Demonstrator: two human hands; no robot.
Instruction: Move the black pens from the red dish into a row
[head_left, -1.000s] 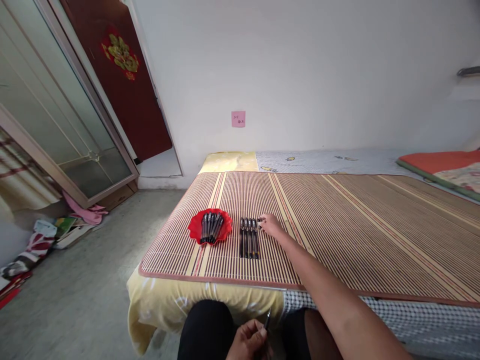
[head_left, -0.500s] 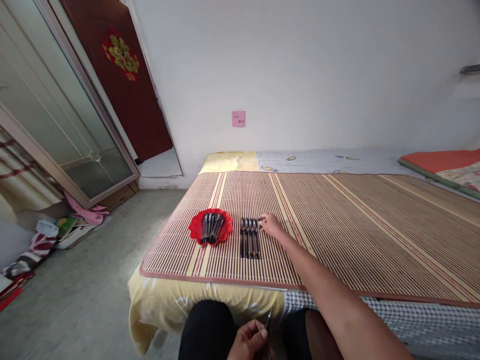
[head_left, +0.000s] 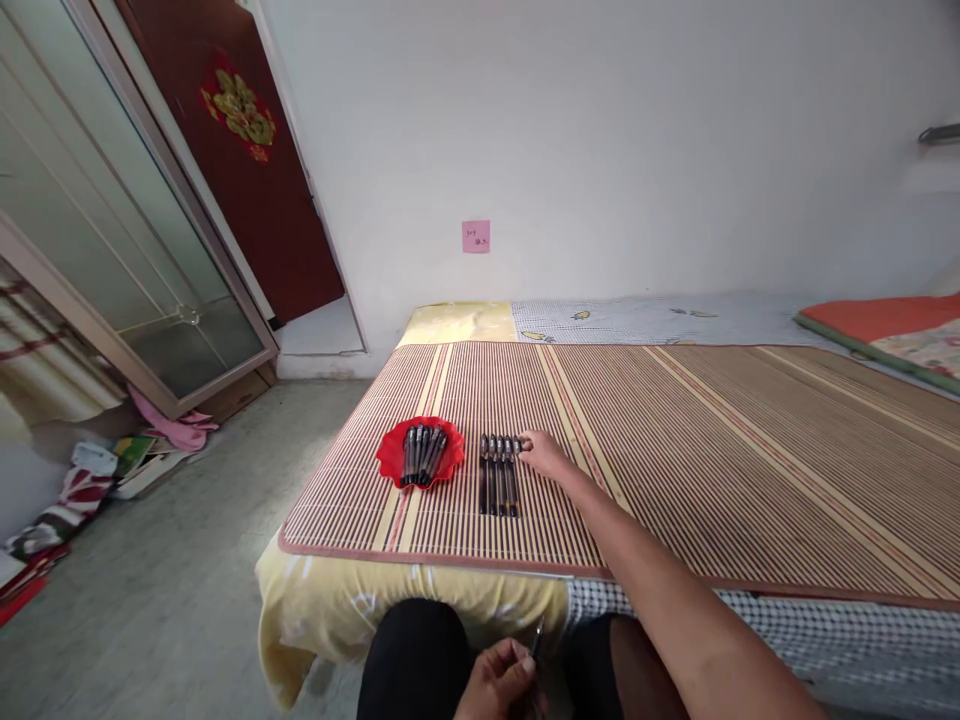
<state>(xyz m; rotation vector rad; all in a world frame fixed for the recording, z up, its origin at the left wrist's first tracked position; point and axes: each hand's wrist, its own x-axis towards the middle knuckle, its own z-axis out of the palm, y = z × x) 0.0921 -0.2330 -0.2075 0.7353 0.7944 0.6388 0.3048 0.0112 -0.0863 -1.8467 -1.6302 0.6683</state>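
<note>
Mat (head_left: 720, 450); left hand (head_left: 496, 682) closed round pen (head_left: 537, 640)

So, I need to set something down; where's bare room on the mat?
Bare mat lies right of the right forearm, and beyond the row of pens to the far edge. Crowded: around the red dish, that row and the right hand.
</note>
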